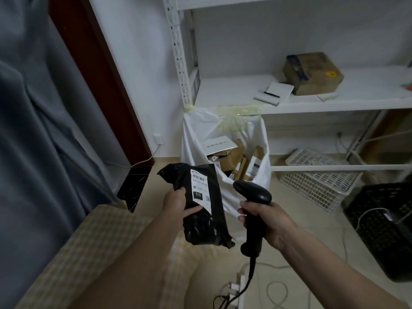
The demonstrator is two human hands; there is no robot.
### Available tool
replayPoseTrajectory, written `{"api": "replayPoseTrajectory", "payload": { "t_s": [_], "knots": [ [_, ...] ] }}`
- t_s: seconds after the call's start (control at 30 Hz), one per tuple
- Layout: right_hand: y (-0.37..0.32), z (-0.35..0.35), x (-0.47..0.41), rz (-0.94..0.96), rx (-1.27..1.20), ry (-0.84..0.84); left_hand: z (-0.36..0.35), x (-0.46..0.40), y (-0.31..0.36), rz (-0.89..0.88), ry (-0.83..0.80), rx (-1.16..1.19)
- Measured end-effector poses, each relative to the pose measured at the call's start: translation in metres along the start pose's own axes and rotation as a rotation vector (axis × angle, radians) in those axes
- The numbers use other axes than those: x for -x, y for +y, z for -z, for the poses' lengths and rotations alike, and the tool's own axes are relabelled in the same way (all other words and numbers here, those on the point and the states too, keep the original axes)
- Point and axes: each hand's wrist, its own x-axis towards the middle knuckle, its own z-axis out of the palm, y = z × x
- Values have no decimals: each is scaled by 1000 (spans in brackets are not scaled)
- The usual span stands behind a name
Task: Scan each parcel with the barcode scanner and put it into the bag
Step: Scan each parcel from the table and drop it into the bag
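a black poly mailer parcel (200,204) is held just in front of the white bag (225,130), near its open mouth. the left hand (176,202) is closed on the parcel's left edge, thumb laid across the white shipping label (200,186). the right hand (265,221) is wrapped around the grip of the black barcode scanner (253,210), whose head is beside the parcel's right edge, toward the label. the bag is taped to the white shelf (289,103) above it, and boxes and envelopes are seen inside. the parcel is judged light, soft and crumpled, with a slick film likely to slip; an edge pinch with fingers behind appears adequate, provided the barcode at the label's top is left uncovered. creases across the label may hinder reading. a cardboard box (312,73) is noted on the shelf.
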Motion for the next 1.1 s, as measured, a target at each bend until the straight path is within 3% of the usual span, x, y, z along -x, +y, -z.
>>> {"api": "replayPoseTrajectory", "payload": {
  "t_s": [0.5,0.8,0.93,1.0,1.1],
  "knots": [
    [-87,2,-144,-44,-91,-70,-95,-112,72,46,1,199],
    [-162,27,-250,-134,-8,-223,-197,-180,117,57,5,562],
    [-187,46,-294,-153,-10,-207,-245,-219,119,78,-1,701],
    [-191,54,-313,-178,1,-169,-260,-239,107,109,13,697],
    [-186,64,-334,-233,50,-102,-269,-260,74,231,105,447]
  ]
}}
